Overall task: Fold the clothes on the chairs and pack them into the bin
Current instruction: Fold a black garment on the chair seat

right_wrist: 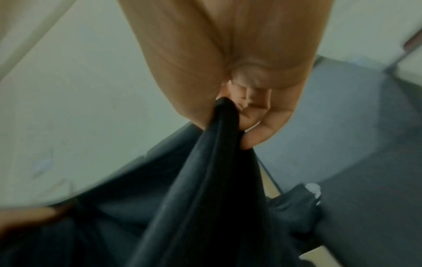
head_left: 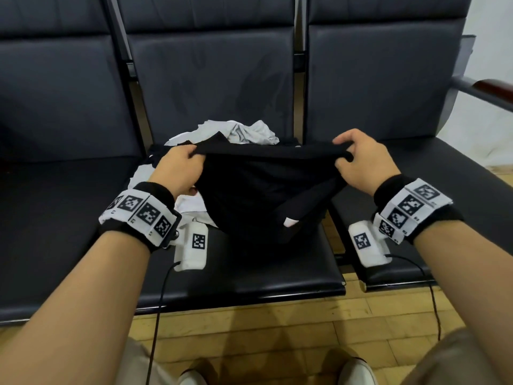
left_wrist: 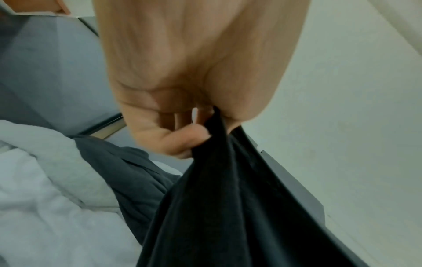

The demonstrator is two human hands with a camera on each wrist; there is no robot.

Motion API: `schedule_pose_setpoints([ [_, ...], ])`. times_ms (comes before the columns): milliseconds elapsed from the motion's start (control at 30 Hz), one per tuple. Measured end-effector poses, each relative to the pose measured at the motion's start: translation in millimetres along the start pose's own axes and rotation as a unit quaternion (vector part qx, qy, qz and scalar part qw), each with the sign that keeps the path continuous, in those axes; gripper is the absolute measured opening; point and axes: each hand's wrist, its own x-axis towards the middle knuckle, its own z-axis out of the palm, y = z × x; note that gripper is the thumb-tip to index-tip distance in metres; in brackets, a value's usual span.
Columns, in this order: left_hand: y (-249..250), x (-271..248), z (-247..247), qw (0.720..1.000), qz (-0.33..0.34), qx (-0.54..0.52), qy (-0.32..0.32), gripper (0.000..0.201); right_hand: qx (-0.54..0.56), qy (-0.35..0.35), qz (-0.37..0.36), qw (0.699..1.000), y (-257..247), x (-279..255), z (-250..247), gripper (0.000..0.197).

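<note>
Hands first: your left hand [head_left: 177,168] pinches one end of the top edge of the black garment [head_left: 266,190], fingers curled over the cloth with the thumb beneath. Your right hand [head_left: 361,159] grips the other end of that edge, fingers folded round a bunched bit of fabric. The two hands sit well apart, and the edge runs between them nearly level, slightly slack in the middle.

Left wrist view: thumb and fingers [left_wrist: 182,140] close on a dark fold, cloth [left_wrist: 217,207] hanging away from the pinch. Right wrist view: fingertips [right_wrist: 258,133] clamp a rolled black edge [right_wrist: 217,162] the same way. Both pictures are blurred; finer detail cannot be read.

Garment position: it hangs from your hands over the middle chair seat [head_left: 249,273], its lower part draped onto the seat. A small white patch [head_left: 290,222] shows low on the fabric; you cannot tell what it is.

Behind and to your left of the black garment lies a crumpled pile of white and grey clothes [head_left: 238,132] on the same seat, partly covered by the black cloth.

Seats to either side, left chair [head_left: 63,212] and right chair [head_left: 444,162], are dark padded ones in the same row. Wooden floor [head_left: 249,329] shows below the seat edge. Marker-tagged bands wrap both wrists [head_left: 138,212].
</note>
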Motion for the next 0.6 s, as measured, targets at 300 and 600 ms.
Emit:
schedule_pose_setpoints([
  [300, -4, -1, -16, 0.933, -0.198, -0.296, -0.055, 0.044, 0.090, -0.177, 0.237, 0.951, 9, -3, -14, 0.008],
  [600, 4, 1, -5, 0.982, -0.127, -0.140, -0.004, 0.047, 0.351, -0.144, 0.288, 0.880, -5, -8, -31, 0.018],
])
